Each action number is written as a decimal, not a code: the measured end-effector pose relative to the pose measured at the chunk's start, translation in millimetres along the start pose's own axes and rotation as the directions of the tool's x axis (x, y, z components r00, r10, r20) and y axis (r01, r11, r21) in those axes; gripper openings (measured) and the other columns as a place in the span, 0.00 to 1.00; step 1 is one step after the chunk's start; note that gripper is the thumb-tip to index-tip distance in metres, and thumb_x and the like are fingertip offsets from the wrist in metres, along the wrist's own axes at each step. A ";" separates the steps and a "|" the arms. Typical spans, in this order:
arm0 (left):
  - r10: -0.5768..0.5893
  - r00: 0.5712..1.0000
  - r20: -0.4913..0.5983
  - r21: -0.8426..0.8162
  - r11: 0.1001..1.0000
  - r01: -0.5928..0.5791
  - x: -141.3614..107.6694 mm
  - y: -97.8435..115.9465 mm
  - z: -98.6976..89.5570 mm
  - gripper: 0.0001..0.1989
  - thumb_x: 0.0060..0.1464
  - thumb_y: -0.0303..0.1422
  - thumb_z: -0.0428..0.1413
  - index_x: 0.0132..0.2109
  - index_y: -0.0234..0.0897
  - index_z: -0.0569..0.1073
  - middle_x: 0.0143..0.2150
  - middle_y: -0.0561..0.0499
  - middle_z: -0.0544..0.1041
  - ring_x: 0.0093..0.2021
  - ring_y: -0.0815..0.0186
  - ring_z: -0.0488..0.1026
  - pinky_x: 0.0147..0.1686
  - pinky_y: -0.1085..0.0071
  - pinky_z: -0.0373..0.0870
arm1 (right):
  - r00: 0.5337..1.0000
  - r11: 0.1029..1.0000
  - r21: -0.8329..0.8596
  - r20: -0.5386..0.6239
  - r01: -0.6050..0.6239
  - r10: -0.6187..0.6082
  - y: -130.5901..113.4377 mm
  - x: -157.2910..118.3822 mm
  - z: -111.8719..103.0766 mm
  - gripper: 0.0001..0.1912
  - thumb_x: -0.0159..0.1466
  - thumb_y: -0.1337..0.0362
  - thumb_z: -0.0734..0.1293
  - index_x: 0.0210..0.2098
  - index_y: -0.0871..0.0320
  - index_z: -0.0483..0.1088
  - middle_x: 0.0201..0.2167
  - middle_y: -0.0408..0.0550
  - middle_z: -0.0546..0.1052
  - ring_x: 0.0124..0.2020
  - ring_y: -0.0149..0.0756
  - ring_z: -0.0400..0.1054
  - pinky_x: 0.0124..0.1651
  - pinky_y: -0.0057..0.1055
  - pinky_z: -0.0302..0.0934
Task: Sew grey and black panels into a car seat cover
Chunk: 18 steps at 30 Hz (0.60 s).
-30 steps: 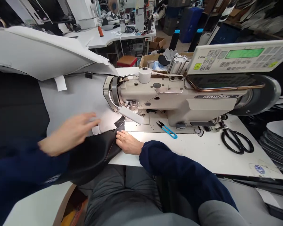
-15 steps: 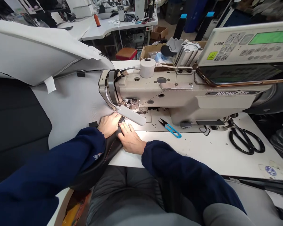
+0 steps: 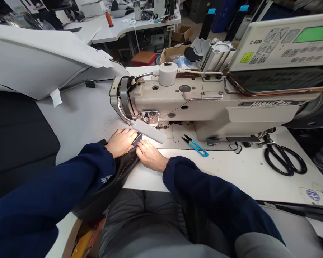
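Note:
My left hand (image 3: 121,142) grips the black leather cover (image 3: 125,165) beside the sewing machine's needle area, its fingers bent over the folded edge. Close by on the right, my right hand (image 3: 151,156) has its fingers closed on the cover's edge; the thumb is mostly hidden. Reddish stitching runs along the cover, which hangs over the table's front edge toward my lap. Just beyond my fingers is the head of the sewing machine (image 3: 174,100). A grey lamp (image 3: 148,131) lights the spot and partly hides the needle and presser foot.
Blue thread snips (image 3: 196,146) lie on the machine bed, and black-handled scissors (image 3: 285,159) farther right. Grey backing material (image 3: 80,114) spreads to the left. A control panel (image 3: 282,43) and a phone (image 3: 280,80) sit above the machine. Another worktable (image 3: 113,32) stands behind.
My left hand has shifted slightly left and its fingers are more bent. The right hand has drawn its fingers in closer on the edge. The view has turned slightly.

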<state>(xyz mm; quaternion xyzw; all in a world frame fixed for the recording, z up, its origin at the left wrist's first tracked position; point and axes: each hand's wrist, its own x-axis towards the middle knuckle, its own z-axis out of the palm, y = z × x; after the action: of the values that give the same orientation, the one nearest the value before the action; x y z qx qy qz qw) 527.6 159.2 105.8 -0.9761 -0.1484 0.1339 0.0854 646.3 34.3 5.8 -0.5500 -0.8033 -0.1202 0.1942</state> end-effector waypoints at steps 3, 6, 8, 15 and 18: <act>0.002 1.000 -0.023 0.009 1.000 -0.002 5.4 1.0 3.5 0.18 0.53 0.26 0.53 0.52 0.31 0.71 0.56 0.38 0.72 0.55 0.52 0.69 0.53 0.59 0.64 | 0.999 1.000 -0.028 0.031 -0.007 0.008 -1.6 -1.2 -1.3 0.13 0.69 0.73 0.54 0.42 0.69 0.70 0.52 0.71 0.72 0.57 0.54 0.66 0.60 0.51 0.59; -0.036 0.995 -0.090 0.012 0.999 0.037 7.3 2.7 8.1 0.16 0.53 0.24 0.51 0.49 0.33 0.72 0.53 0.38 0.73 0.54 0.53 0.69 0.52 0.58 0.64 | 0.999 1.000 -0.015 0.054 0.002 -0.001 -0.9 -0.4 -5.5 0.13 0.68 0.73 0.54 0.43 0.69 0.69 0.52 0.72 0.70 0.57 0.54 0.66 0.60 0.51 0.59; -0.053 0.988 -0.142 0.005 0.999 0.054 8.7 4.3 12.1 0.13 0.55 0.25 0.50 0.47 0.33 0.73 0.51 0.38 0.74 0.53 0.52 0.70 0.51 0.58 0.65 | 0.998 1.000 0.011 0.061 0.002 -0.003 -1.1 1.9 -7.9 0.12 0.69 0.71 0.55 0.45 0.69 0.68 0.51 0.71 0.71 0.56 0.54 0.66 0.59 0.52 0.59; 0.010 0.984 -0.176 -0.052 0.998 -0.020 22.7 2.0 19.9 0.13 0.60 0.26 0.46 0.43 0.32 0.75 0.44 0.41 0.76 0.46 0.57 0.72 0.49 0.64 0.67 | 0.993 0.999 -0.015 0.108 0.052 -0.050 1.0 12.8 -10.9 0.12 0.68 0.72 0.55 0.40 0.67 0.69 0.45 0.69 0.74 0.51 0.52 0.69 0.56 0.49 0.61; 0.046 0.988 -0.147 -0.037 0.998 -0.052 23.8 -2.4 14.1 0.13 0.56 0.23 0.48 0.42 0.30 0.75 0.43 0.41 0.76 0.46 0.57 0.72 0.51 0.63 0.66 | 0.982 0.996 0.017 0.169 0.083 -0.085 8.9 11.2 -16.6 0.14 0.67 0.76 0.53 0.34 0.64 0.68 0.40 0.65 0.76 0.45 0.48 0.71 0.50 0.47 0.64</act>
<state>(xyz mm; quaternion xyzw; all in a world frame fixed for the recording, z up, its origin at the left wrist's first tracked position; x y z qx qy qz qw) 544.8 170.7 87.3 -0.9881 -0.1206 0.0612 0.0728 654.0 40.1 25.4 -0.5229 -0.8400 -0.0770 0.1225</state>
